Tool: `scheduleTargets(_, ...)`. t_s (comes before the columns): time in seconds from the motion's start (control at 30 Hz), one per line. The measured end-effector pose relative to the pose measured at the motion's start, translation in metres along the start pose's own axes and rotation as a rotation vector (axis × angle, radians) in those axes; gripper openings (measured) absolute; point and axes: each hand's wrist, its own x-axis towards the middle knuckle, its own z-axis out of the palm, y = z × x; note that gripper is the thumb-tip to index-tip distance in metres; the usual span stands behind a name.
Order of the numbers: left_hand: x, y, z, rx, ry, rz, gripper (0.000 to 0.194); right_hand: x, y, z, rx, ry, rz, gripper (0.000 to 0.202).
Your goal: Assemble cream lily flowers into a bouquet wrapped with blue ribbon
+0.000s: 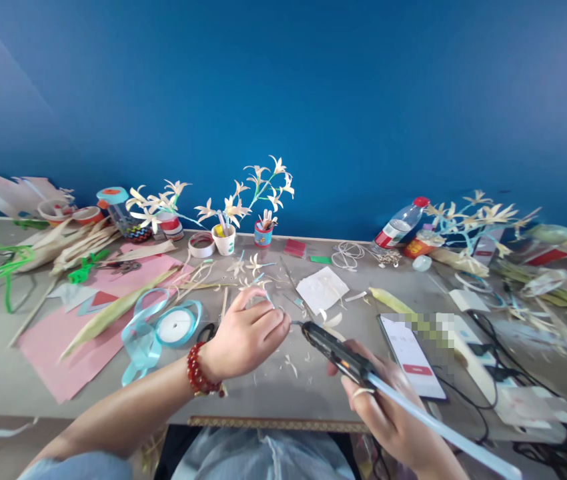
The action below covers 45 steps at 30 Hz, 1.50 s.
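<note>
My left hand (247,331), with a red bead bracelet at the wrist, is closed in a pinch at the middle of the table. A thin pale blue stem (267,293) rises from its fingers. My right hand (388,403) is wrapped round a black glue gun (341,353), whose tip points left, close to my left fingertips. A long translucent glue stick (443,427) sticks out of the gun's back. Small pale husk flowers (254,265) lie just beyond my left hand, and a white paper (322,290) with scraps on it lies beyond the gun.
Blue ribbon on a spool (175,327) and pink paper (71,350) are at the left. Cups with husk flowers (224,240) line the back, near a plastic bottle (401,227). A phone (411,357), power strip and cables (483,393) lie at the right.
</note>
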Motion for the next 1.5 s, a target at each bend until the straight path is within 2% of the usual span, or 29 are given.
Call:
scheduleTargets(0.17, -0.0004, -0.0014, -0.0010, -0.007, -0.014, 0.004, 0.013, -0.0002, -0.0020, -0.0033, -0.024, 0.007, 0.022, 0.015)
scheduleTargets(0.37, 0.0035, -0.0012, -0.0031, -0.003, 0.006, 0.003, 0.015, -0.0063, 0.0047, -0.0011, -0.102, 0.028, -0.035, 0.021)
scheduleTargets(0.63, 0.0047, -0.0008, -0.0044, -0.004, 0.003, 0.009, 0.015, -0.0043, 0.0034, -0.0017, -0.127, 0.063, -0.093, 0.017)
scheduleTargets(1.03, 0.0017, -0.0019, -0.0058, -0.006, 0.018, -0.002, 0.012, -0.0076, 0.0037, -0.0039, -0.078, 0.046, -0.029, 0.018)
scheduleTargets(1.5, -0.0002, -0.0022, -0.0059, 0.018, 0.008, 0.007, 0.012, -0.0076, 0.0011, -0.0074, -0.126, 0.058, -0.069, 0.018)
